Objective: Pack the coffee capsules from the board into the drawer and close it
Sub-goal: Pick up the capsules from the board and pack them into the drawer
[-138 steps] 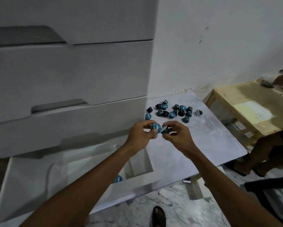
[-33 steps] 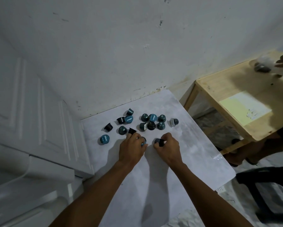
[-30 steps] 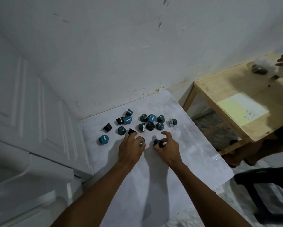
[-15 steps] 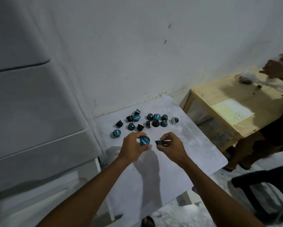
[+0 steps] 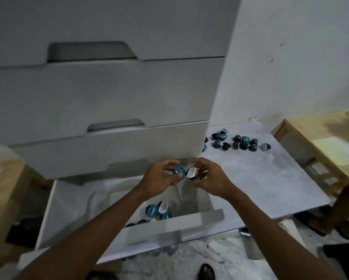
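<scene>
My left hand [image 5: 159,178] grips a blue coffee capsule [image 5: 179,171]. My right hand [image 5: 212,178] grips a dark capsule with a white lid [image 5: 192,173]. Both hands are held close together above the open bottom drawer [image 5: 169,225] of the white cabinet. Inside the drawer several capsules [image 5: 156,210] lie near its front wall on a white liner. More capsules [image 5: 240,142] sit in a cluster at the far end of the grey board [image 5: 260,178] to the right of the cabinet.
Three shut drawers [image 5: 100,93] rise above the open one. A wooden table [image 5: 321,142] stands right of the board, with another person's leg [image 5: 347,203] beside it. A small dark object [image 5: 244,232] lies under the board's front edge, and my sandalled foot [image 5: 206,271] shows below.
Both hands lifted a capsule each off the board and carried them left, over the open drawer. My view swung from the board back to the cabinet.
</scene>
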